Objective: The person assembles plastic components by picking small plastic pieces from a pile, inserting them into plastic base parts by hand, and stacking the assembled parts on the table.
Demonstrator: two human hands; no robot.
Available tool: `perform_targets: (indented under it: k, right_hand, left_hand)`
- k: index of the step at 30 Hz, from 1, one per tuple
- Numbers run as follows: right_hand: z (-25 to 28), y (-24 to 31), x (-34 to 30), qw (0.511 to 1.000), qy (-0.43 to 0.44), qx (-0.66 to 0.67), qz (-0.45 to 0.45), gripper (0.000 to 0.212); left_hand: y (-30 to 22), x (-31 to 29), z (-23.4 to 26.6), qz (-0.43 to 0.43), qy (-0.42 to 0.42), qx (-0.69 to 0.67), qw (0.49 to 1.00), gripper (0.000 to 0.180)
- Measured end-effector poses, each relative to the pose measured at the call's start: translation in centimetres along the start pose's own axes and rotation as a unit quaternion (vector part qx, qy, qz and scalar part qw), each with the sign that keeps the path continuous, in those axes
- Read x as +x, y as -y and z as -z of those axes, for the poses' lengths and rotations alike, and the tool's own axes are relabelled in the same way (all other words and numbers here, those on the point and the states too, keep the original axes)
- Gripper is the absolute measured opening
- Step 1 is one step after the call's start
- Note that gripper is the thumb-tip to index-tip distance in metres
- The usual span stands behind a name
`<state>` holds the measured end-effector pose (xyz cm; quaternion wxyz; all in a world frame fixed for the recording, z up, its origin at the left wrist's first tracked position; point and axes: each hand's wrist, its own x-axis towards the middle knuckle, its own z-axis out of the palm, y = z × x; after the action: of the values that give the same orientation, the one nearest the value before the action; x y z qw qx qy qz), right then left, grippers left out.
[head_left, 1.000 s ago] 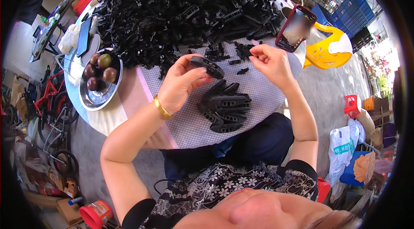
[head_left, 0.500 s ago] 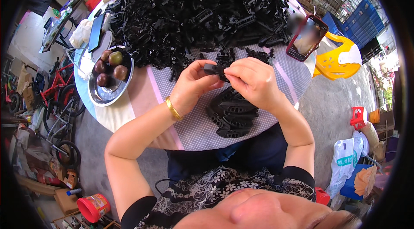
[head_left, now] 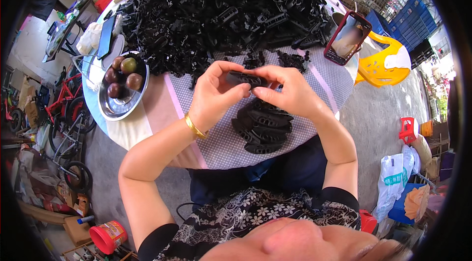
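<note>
Cloth-covered table (head_left: 214, 147), heaped black parts (head_left: 216, 17), grey floor (head_left: 376, 118).

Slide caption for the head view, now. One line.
Left hand and right hand hold a black part over a patterned tablecloth, near a heap of black pieces.

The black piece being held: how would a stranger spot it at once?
Find the round cloth-covered table, with a huge black heap on its far side. Between that heap and a small near pile of similar pieces is the black piece. It alone sits in the grip of the left hand and right hand.
</note>
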<state>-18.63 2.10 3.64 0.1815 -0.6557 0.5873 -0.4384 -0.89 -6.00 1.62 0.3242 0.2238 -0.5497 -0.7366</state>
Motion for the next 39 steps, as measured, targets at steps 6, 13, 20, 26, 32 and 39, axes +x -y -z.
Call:
perform_targets:
  k: [6, 13, 20, 26, 32, 39]
  right_hand:
    - [-0.2, -0.2, -0.6, 0.999, 0.047, 0.019, -0.008, 0.027]
    - [4.9, -6.4, 2.0, 0.97, -0.089, -0.226, 0.017, 0.025]
    - [6.6, -11.5, 2.9, 0.857, -0.096, -0.506, -0.033, 0.004]
    - [5.6, -5.7, 1.7, 0.919, -0.168, -0.356, 0.03, 0.008]
    - [-0.6, -0.8, 0.3, 0.97, -0.036, -0.212, 0.115, 0.013]
    - [2.6, -1.3, -0.1, 0.995, 0.025, -0.049, 0.083, 0.02]
  left_hand:
    - [0.0, -0.2, -0.2, -0.064, 0.018, 0.084, 0.994, 0.03]
    - [0.4, -0.2, -0.2, 0.002, 0.158, 0.058, 0.986, 0.029]
    - [0.8, -0.5, 0.0, -0.182, 0.267, 0.248, 0.913, 0.037]
    - [1.5, 0.9, 0.6, -0.048, 0.099, 0.146, 0.983, 0.039]
    - [2.1, 1.3, 0.6, -0.025, 0.052, 0.118, 0.991, 0.042]
    - [1.6, 1.7, 1.5, 0.054, -0.02, -0.098, 0.994, 0.028]
